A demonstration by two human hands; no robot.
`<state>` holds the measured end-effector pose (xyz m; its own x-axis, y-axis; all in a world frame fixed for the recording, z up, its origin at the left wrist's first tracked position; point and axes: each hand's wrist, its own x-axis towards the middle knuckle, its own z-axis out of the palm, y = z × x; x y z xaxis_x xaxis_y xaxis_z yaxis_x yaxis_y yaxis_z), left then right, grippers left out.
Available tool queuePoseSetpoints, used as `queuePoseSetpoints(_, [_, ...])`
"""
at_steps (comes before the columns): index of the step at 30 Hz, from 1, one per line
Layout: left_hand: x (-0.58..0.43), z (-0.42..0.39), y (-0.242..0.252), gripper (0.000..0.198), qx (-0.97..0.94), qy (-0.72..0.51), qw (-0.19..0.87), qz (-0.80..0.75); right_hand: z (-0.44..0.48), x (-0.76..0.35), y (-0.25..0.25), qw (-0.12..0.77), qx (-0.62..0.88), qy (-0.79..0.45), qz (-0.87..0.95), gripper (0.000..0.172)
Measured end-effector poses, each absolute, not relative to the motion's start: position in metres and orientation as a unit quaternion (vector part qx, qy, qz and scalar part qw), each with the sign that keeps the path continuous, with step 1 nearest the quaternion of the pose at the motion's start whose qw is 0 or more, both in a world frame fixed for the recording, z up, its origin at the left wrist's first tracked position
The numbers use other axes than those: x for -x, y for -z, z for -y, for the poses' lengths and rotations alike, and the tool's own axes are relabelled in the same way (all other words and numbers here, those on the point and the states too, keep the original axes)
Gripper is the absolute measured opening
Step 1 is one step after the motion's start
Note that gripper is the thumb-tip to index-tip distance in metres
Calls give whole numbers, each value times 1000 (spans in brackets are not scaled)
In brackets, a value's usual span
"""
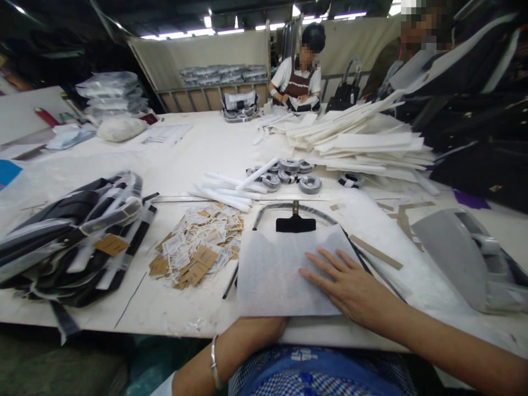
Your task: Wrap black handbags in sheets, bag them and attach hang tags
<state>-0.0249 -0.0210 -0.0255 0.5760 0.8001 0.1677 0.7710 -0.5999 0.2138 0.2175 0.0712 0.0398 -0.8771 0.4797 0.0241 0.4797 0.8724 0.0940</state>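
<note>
A white sheet [272,275] of paper-like material lies over a black bag at the table's front edge. Above the sheet's far edge show the bag's black flap with a metal clasp [296,214] and a curved handle [268,207] in clear wrapping. My right hand [346,280] rests flat on the sheet's right part, fingers spread. My left hand [266,327] reaches under the near edge of the sheet; its fingers are hidden there. Left of the bag lies a heap of brown and white hang tags [202,247] with strings.
Black bags [82,236] with wrapped handles lie at left. Beyond are white rolls [226,190], dark coiled rings [284,175] and a pile of white sheets [363,143]. A grey wrapped piece [454,258] lies at right. A co-worker [303,71] handles a bag across the table.
</note>
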Motion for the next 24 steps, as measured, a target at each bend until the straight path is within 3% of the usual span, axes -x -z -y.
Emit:
queuePoseSetpoints(3, [24, 16, 16, 63, -885, -130, 78, -441, -75, -223, -32, -18, 267, 44, 962, 84])
queuePoseSetpoints(7, [22, 11, 6, 67, -890, -133, 83, -428, -77, -226, -27, -23, 246, 21, 969, 93])
queuePoseSetpoints(20, [28, 28, 26, 63, -897, -69, -6, -436, -80, -230, -19, 7, 153, -57, 987, 89])
queuePoseSetpoints(24, [32, 33, 16, 70, -898, -63, 29, -434, -78, -231, -20, 7, 152, -59, 987, 87])
